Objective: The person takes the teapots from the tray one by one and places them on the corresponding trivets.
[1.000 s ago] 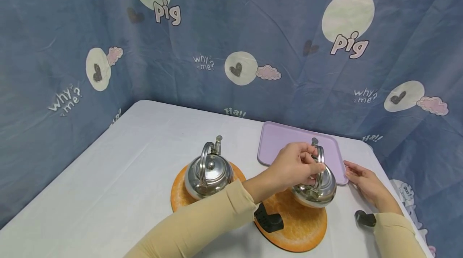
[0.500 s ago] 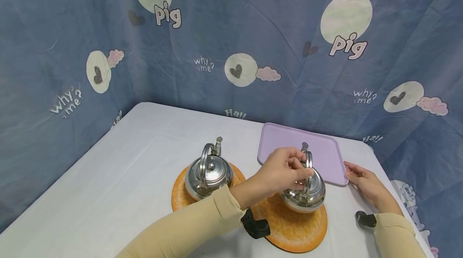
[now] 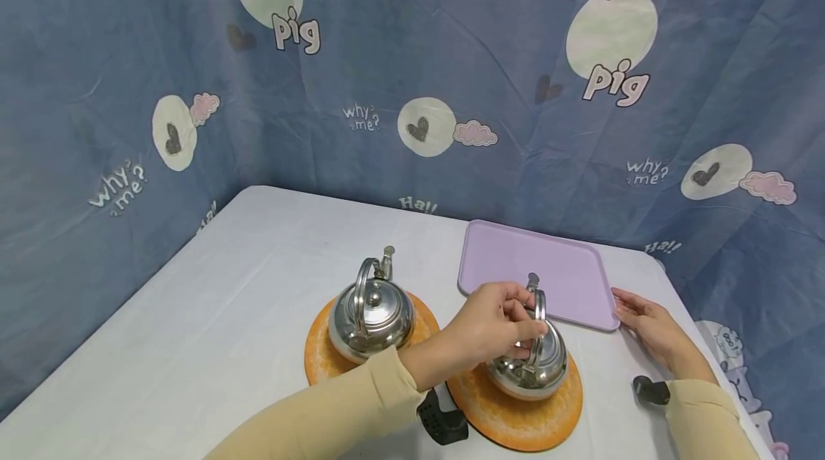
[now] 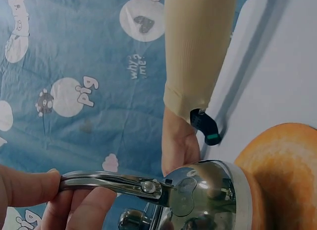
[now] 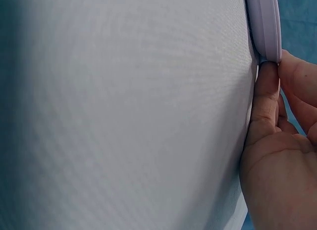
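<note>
My left hand (image 3: 493,324) grips the upright handle of a shiny steel kettle (image 3: 548,363). In the left wrist view, the thumb and fingers wrap the metal handle (image 4: 114,183). This kettle is over the right orange-patterned round placemat (image 3: 515,424); whether its base touches the mat, I cannot tell. My right hand (image 3: 654,327) is at the near right corner of a lilac tray (image 3: 583,281). Up close, its thumb and a finger (image 5: 267,108) pinch the tray's rim (image 5: 265,29). A second steel kettle (image 3: 380,313) stands on the left orange placemat (image 3: 319,349), untouched.
A white cloth covers the table (image 3: 213,317). Behind it hangs a blue printed curtain (image 3: 515,73), close to the table's back edge. The two placemats lie side by side, with the tray flat behind the right one.
My left hand has carried the right kettle leftward and toward me, away from the tray and further over the right placemat. The right hand, the tray and the other kettle stay put.
</note>
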### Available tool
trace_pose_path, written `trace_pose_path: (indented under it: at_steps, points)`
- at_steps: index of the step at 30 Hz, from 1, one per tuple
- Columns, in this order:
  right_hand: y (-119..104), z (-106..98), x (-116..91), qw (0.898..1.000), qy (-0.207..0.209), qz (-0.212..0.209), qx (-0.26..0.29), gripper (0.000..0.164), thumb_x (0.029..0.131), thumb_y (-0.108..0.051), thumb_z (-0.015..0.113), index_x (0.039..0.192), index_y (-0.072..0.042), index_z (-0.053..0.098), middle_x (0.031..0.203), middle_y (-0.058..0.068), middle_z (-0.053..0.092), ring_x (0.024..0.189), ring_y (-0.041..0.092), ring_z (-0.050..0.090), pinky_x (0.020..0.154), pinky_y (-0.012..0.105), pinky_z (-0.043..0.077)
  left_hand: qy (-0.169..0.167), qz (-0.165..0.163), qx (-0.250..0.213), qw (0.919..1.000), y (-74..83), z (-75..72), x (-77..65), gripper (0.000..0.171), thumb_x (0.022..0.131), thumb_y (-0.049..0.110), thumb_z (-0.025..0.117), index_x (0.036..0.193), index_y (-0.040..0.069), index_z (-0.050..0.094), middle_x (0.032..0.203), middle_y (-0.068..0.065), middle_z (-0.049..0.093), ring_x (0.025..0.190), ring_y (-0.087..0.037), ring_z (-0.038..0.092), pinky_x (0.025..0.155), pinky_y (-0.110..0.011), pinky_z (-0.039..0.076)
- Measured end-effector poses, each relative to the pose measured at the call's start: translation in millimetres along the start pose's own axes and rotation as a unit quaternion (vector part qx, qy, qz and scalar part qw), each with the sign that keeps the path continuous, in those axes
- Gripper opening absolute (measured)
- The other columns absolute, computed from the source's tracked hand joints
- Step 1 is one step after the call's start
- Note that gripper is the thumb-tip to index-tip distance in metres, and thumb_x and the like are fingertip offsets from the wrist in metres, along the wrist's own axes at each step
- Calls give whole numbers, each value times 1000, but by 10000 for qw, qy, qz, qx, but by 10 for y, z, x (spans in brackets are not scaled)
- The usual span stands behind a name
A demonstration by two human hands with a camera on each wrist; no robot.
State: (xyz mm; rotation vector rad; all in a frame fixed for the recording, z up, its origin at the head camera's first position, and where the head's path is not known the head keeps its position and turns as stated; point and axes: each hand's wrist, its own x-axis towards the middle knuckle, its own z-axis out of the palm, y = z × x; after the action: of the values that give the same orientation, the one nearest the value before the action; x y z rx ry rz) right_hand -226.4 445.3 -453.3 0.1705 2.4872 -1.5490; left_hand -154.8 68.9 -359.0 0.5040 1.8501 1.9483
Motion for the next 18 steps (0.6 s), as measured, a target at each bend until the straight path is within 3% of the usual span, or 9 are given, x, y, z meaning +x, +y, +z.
trace_pose_path:
  at_steps: [4, 12, 18]
  points:
    - [4, -3, 12, 10000, 20, 31, -11, 77, 111, -20, 62, 165, 12, 18, 119, -22, 56, 106, -12, 55, 87, 4, 52, 84, -17, -57, 9999, -12, -1, -23, 21, 97, -2, 77, 115, -1, 67, 78, 1, 63, 75, -9, 66, 69, -34, 69]
    - [-8, 7, 0, 10000, 14, 56, 42, 71, 113, -14, 56, 166, 12, 16, 116, -25, 54, 103, -16, 52, 86, 3, 51, 203, -40, -44, 9998, -33, 3, -39, 20, 95, -1, 79, 112, 1, 68, 77, 1, 64, 74, -9, 66, 67, -33, 69]
    - [-6, 6, -1, 9999, 39, 73, 80, 75, 111, -17, 60, 166, 12, 17, 117, -24, 54, 102, -16, 52, 86, 3, 51, 213, -55, -65, 9997, -48, -10, -50, 21, 96, 0, 80, 114, 1, 69, 80, 0, 66, 77, -10, 68, 70, -35, 69]
